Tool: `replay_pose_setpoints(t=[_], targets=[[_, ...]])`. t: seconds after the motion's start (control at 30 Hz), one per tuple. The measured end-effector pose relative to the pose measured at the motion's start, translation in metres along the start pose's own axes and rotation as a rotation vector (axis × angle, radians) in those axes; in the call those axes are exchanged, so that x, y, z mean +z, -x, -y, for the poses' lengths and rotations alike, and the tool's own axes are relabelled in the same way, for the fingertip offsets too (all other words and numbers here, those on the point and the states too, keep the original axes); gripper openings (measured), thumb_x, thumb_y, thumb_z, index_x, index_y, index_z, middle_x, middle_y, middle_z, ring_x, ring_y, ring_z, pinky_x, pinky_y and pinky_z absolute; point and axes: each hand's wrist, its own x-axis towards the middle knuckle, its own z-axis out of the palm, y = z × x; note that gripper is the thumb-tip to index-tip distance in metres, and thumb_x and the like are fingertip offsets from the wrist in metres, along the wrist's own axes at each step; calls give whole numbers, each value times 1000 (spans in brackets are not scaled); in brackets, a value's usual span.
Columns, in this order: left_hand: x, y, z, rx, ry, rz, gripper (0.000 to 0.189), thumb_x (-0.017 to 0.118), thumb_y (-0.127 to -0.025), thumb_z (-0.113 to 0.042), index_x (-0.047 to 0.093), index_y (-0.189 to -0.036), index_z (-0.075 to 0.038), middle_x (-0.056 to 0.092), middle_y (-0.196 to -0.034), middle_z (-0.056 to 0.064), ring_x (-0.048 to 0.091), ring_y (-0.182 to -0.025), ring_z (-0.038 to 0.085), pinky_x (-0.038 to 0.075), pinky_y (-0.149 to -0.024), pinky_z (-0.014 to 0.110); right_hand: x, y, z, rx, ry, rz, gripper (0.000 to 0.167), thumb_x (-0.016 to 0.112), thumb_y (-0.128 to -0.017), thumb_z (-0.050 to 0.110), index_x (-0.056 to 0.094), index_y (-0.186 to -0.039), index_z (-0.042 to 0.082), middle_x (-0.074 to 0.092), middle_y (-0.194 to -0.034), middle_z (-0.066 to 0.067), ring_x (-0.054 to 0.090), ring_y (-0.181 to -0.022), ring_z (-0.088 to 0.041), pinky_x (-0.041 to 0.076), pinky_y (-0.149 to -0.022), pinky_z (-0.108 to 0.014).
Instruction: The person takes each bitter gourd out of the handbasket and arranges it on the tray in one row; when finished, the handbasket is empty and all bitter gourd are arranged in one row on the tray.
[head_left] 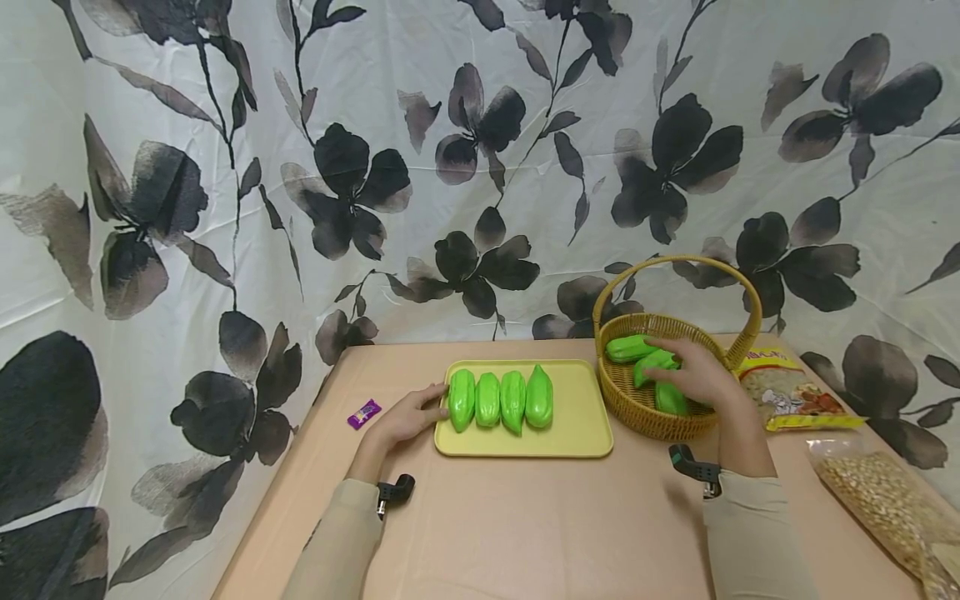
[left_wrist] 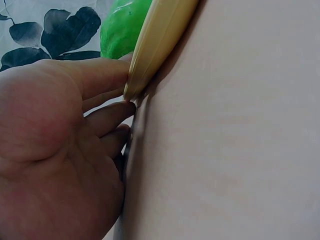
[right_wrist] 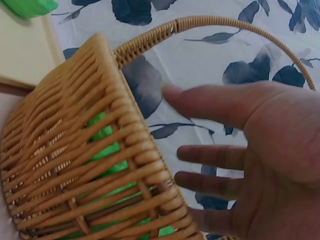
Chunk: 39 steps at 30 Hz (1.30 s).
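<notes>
Head: yellow tray [head_left: 581,408] carrying four green vegetables [head_left: 487,400], basket [head_left: 651,423] showing three more; left hand [head_left: 401,419] at the tray, right hand [head_left: 703,377] over the basket; one purple packet [head_left: 364,414], two bags [head_left: 885,496] | Left wrist: fingers slightly apart, touching tray rim | Right wrist: thumb and fingers spread by basket rim, green glinting through the weave

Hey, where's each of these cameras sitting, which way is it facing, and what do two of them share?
Head: worn on the head, facing forward and down over the yellow tray and basket; left hand, right hand and both sleeves show.
Left wrist: worn there, facing the tray's edge; the left hand shows.
Right wrist: worn there, facing the basket's side and floral cloth; the right hand shows.
Shared: head and right wrist both show the basket.
</notes>
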Motion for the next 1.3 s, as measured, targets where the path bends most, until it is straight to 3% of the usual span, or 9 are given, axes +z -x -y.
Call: replay_pose_setpoints(t=[0.2, 0.57, 1.03, 1.3], targets=[[-1, 2, -2, 2, 0, 2, 63, 66, -102, -30, 44, -158, -9, 33, -168, 18, 17, -160, 39, 11, -132, 55, 4, 1, -9, 7, 57, 52, 55, 73, -98, 23, 57, -144, -5, 56, -144, -35, 45, -136, -60, 43, -108, -73], [1, 2, -2, -2, -4, 5, 63, 67, -102, -28, 45, -158, -9, 33, -168, 18, 18, -160, 38, 11, -132, 53, 16, -1, -28, 19, 114, 134, 42, 74, -96, 19, 68, -130, -5, 67, -129, -31, 55, -126, -57, 49, -103, -68], [0, 1, -1, 0, 8, 4, 63, 67, -102, -27, 45, -158, -9, 32, -168, 19, 17, -160, 39, 11, -132, 54, 17, -2, -30, 91, 108, 128, 43, 72, -98, 22, 68, -132, -4, 66, -130, -32, 58, -124, -54, 53, -99, -64], [0, 2, -1, -2, 10, 4, 63, 67, -101, -28, 45, -158, -9, 33, -168, 18, 17, -160, 39, 11, -132, 54, 14, 0, -29, 87, 100, 91, 47, 70, -99, 24, 64, -139, 0, 55, -142, -37, 43, -135, -64, 42, -106, -75]])
